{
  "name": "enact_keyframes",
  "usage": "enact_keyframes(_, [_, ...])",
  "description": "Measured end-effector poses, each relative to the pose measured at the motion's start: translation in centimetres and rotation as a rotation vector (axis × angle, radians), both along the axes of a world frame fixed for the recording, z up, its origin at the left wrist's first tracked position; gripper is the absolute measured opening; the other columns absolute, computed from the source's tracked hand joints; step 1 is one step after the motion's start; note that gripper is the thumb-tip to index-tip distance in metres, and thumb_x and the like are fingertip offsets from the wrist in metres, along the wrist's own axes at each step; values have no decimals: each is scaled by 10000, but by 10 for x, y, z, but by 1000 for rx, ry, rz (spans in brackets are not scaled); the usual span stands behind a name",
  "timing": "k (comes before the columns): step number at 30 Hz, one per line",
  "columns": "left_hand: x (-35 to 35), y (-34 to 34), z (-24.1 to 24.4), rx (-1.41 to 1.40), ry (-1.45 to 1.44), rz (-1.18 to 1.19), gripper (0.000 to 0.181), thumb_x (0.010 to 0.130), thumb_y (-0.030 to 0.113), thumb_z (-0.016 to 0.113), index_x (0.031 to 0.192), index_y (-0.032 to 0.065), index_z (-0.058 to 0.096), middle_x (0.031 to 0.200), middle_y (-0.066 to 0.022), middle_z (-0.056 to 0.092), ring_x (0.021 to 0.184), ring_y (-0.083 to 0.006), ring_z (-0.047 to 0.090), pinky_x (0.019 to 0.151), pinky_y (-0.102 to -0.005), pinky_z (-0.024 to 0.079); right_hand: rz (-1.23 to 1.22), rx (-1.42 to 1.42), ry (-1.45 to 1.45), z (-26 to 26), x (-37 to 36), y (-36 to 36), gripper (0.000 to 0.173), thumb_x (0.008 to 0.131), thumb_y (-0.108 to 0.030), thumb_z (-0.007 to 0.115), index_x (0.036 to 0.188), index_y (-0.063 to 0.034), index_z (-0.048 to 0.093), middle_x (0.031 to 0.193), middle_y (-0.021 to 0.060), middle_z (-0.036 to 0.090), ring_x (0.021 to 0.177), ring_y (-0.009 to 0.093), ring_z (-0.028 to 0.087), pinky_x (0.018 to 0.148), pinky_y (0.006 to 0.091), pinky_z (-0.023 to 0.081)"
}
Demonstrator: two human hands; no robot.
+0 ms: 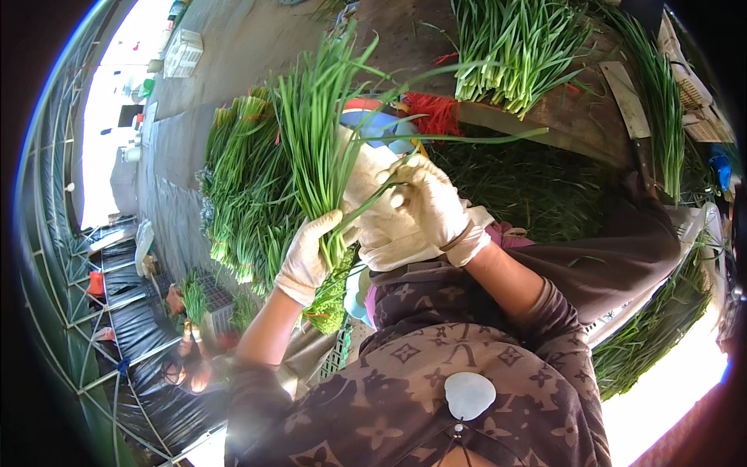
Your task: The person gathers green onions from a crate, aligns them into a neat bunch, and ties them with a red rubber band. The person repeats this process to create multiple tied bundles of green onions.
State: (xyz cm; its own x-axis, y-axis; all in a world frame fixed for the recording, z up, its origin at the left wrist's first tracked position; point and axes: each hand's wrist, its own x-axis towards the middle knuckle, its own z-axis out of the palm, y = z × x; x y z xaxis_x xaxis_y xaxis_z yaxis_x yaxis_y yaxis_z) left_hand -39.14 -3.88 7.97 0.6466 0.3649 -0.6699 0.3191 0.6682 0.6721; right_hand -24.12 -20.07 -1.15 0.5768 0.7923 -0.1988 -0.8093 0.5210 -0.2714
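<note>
My left hand (312, 257), in a thin whitish glove, grips a bunch of garlic chives (315, 157) near its pale cut ends. The green tips fan out upward, away from me. My right hand (435, 204), gloved the same way, is beside the bunch with curled fingers. It pinches a few loose chive blades (379, 195) that slant up from the left hand. One long blade (478, 140) sticks out to the right above the right hand. Behind both hands, a pale cloth (373, 216) lies over my lap.
Tied chive bundles (251, 187) are stacked at left. Red ties (432, 114) lie by a wooden board (560, 125) bearing loose chives (519, 58) and a cleaver (625, 99). Chive scraps (519, 187) lie below. Another person's hands (191, 333) hold chives at lower left.
</note>
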Motion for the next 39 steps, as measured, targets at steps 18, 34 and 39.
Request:
enact_keyframes(18, [21,-40,-36,202,-156,-14,182,898,43,738,1077,50,704,954,-49,732,879,-173,714,768,-311,599,281,-276,-372,6,-13,-15,248,1039,-211,596,1155,2,647,901,51,714,725,93,655,666,234,541])
enact_keyframes(34, [155,73,53,907,-139,-158,206,905,154,736,1082,72,671,840,33,623,667,-55,560,553,-207,455,-97,-391,422,-87,7,-155,418,1046,-287,571,1405,-79,528,996,66,717,750,152,671,638,286,585])
enact_keyframes(39, [269,110,27,899,-106,-187,224,869,226,792,1042,115,702,792,27,627,605,-66,555,540,-227,458,-376,-677,117,-76,18,-182,363,1041,-254,600,1340,-48,592,902,48,691,708,127,636,638,240,546])
